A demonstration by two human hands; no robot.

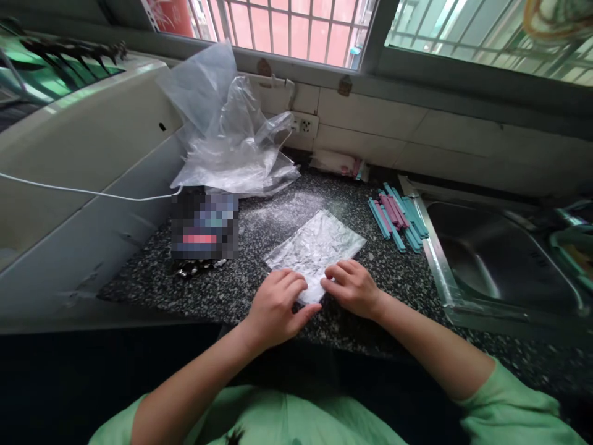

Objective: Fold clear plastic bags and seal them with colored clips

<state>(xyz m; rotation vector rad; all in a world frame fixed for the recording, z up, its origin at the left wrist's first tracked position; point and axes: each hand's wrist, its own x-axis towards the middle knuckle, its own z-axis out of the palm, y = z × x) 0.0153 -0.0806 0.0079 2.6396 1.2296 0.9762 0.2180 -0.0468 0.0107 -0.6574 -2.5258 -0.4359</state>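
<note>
Across my feed runs the dark speckled surface (pixel 250 244), its left side meeting a pale wall. At right I see a metal sink (pixel 491 266), its far corner murky. Toward the window, a heap of clear plastic (pixel 231 148) is so crumpled that I can't separate its sheets. A flat clear bag (pixel 319 241) lies on the surface between me and that heap, its near edge partly covered by my hands. My left hand (pixel 278 300) has its thumb jutting away from its fingers; my right hand (pixel 354 287) curls at the opposite corner. Their undersides are hidden, so I cannot tell whether either grips the bag. Pixel blocks mask an object (pixel 204 227) at left. Teal and pink strips (pixel 396 216) overlap beside the sink, and plastic partly covers a wall socket (pixel 306 125).
</note>
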